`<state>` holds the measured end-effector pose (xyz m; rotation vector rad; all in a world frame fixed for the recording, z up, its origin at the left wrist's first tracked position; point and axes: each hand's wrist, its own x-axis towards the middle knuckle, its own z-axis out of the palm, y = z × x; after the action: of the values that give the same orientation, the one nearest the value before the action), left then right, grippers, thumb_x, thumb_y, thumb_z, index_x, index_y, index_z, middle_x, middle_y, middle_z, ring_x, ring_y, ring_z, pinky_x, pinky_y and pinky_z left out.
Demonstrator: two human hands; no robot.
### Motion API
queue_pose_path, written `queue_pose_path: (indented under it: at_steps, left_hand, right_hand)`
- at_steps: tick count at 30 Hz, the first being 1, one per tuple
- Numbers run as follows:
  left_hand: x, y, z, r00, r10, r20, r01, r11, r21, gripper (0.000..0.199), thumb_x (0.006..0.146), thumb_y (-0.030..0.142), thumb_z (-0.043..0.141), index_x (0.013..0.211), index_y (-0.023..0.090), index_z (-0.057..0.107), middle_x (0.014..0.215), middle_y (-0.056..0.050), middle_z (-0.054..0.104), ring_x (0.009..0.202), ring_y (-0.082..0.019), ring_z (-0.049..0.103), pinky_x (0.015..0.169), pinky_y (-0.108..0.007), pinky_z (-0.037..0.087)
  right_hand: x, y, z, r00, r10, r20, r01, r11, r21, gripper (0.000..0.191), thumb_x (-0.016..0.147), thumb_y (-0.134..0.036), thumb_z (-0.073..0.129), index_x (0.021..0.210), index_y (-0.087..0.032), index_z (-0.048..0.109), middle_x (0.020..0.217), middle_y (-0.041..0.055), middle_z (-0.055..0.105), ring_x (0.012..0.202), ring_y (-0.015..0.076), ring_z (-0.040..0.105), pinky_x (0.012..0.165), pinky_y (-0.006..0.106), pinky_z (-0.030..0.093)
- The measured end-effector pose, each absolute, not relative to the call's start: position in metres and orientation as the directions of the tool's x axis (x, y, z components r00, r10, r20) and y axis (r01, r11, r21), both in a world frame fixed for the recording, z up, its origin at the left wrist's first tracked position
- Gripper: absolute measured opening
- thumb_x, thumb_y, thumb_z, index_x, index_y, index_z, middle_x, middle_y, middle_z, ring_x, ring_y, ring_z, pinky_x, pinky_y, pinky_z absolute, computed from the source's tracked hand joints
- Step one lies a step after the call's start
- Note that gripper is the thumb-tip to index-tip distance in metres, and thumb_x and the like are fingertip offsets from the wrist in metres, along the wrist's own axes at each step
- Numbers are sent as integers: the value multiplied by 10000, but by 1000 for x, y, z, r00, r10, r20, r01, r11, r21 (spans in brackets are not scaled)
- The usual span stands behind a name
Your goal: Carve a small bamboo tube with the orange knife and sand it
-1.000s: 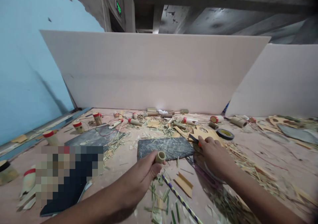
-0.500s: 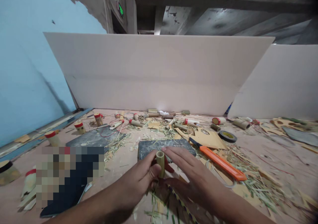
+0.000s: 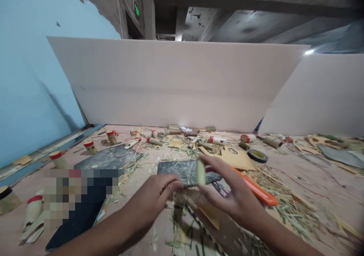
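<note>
A short pale-green bamboo tube (image 3: 200, 172) is pinched upright between the thumb and fingers of my right hand (image 3: 224, 184). It stands in front of a dark grey slab (image 3: 173, 167). To its left, my left hand (image 3: 165, 189) is apart from the tube. The left thumb and fingers are pressed together, and what they hold, if anything, is too small to make out. An orange-handled utility knife (image 3: 257, 189) lies right beside my right hand, partly covered by it. A black-and-yellow patterned cord (image 3: 203, 229) runs below both hands.
Bamboo shavings (image 3: 290, 206) litter the table. Bamboo pieces with red bands (image 3: 155, 140) lie at the back, near a roll of black tape (image 3: 257, 156) and a cut yellow board (image 3: 239, 158). A dark tablet-like object (image 3: 76, 225) lies left. A white panel (image 3: 176, 85) stands behind.
The bamboo tube has moved up and to the right, away from my left hand, and is now in my right hand. My left hand has closed its fingers.
</note>
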<state>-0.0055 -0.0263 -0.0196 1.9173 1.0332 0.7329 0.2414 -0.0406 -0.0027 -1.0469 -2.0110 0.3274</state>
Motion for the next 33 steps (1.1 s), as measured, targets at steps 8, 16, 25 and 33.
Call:
queue_pose_path:
  at_steps: [8, 16, 25, 33]
  left_hand:
    - [-29, 10, -39, 310, 944, 114, 866, -330, 376, 545, 955, 478, 572, 1432, 216, 542, 1529, -138, 528, 1420, -334, 437, 1172, -475, 298]
    - [-24, 33, -21, 343, 939, -29, 909, -324, 263, 816, 789, 469, 753, 1492, 158, 479, 1577, -195, 460, 1450, -397, 398, 1175, -534, 302]
    - [-11, 63, 9, 367, 927, -81, 926, -355, 130, 367, 997, 360, 639, 1316, 179, 606, 1337, -106, 618, 1131, -262, 650, 947, -484, 566]
    - [-12, 59, 58, 399, 908, 125, 904, -413, 113, 318, 1003, 357, 628, 1264, 175, 630, 1266, -99, 656, 1075, -242, 668, 923, -450, 572]
  right_hand:
    - [259, -12, 3, -3, 890, 455, 602, 365, -710, 571, 954, -533, 605, 1443, -240, 577, 1432, 117, 599, 1221, 294, 634, 1027, 465, 555]
    - [257, -12, -12, -76, 880, 470, 675, 392, -625, 561, 941, -513, 631, 1440, -262, 584, 1453, 119, 604, 1302, 315, 586, 1076, 517, 499]
    - [260, -13, -5, -54, 876, 479, 626, 404, -667, 542, 946, -498, 625, 1421, -237, 604, 1387, 125, 644, 1211, 293, 632, 1020, 491, 534]
    - [268, -7, -4, 19, 873, 487, 584, 386, -715, 558, 917, -535, 655, 1371, -211, 636, 1329, 132, 677, 1113, 306, 685, 968, 508, 572]
